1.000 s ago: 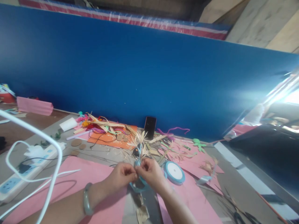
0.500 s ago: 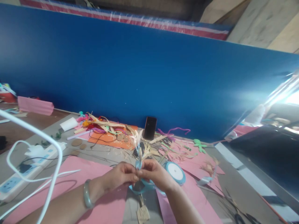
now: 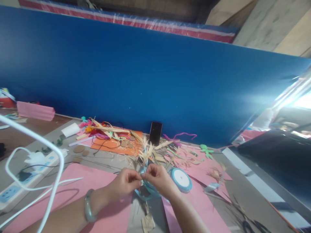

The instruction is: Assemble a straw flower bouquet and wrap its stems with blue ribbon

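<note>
I see my left hand (image 3: pixel 126 183) and right hand (image 3: pixel 157 178) pinching the blue ribbon (image 3: pixel 145 194) fingertip to fingertip at the foot of the straw bundle (image 3: pixel 147 152), just beside the ribbon spool (image 3: pixel 181 179); 1 loop hangs formed, and I can make out no finished knot

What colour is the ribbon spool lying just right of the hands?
The ribbon spool is light blue around a white centre; it shows best in the head view.

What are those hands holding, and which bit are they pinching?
The left hand and right hand pinch a straw bundle at its bottom end, where a light blue ribbon loops below. Its frayed tips stick up above the fingers.
</note>
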Demonstrator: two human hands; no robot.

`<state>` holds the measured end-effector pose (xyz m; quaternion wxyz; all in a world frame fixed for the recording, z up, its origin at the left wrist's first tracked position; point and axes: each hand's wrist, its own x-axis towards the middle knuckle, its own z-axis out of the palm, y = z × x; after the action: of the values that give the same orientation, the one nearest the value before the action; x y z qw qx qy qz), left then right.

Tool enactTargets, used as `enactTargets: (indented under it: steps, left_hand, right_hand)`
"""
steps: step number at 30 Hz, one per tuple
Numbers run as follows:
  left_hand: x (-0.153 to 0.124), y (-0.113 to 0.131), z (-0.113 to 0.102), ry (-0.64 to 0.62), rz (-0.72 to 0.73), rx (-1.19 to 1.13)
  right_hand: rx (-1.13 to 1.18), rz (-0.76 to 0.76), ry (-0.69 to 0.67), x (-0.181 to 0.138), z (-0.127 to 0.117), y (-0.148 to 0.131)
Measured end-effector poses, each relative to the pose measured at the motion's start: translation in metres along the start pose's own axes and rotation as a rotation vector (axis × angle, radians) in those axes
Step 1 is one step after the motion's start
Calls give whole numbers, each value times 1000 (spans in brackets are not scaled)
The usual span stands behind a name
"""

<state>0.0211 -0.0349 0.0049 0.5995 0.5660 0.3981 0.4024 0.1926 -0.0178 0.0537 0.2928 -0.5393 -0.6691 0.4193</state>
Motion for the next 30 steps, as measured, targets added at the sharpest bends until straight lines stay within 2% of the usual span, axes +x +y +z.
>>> enactTargets:
  steps: [7, 9, 12, 16, 20, 24, 30]
  left_hand:
    - [2, -9, 1, 61, 22, -3]
    - [2, -7, 1, 88, 18, -17]
    - [2, -1, 0, 60, 23, -74]
    - [1, 4, -2, -17, -21, -193]
    - [0, 4, -3, -72, -100, -276]
    - [1, 2, -5, -96, -103, -285]
    - [5, 2, -7, -75, -19, -83]
  right_hand:
    - [-18, -9, 57, 0, 11, 2]
    - [27, -1, 72, 0, 14, 2]
    - [200, -8, 59, 1, 17, 3]
    - [532, 45, -153, 1, 13, 8]
    - [669, 59, -315, 2, 7, 14]
    - [625, 42, -312, 4, 4, 17]
    - [420, 17, -198, 5, 6, 14]
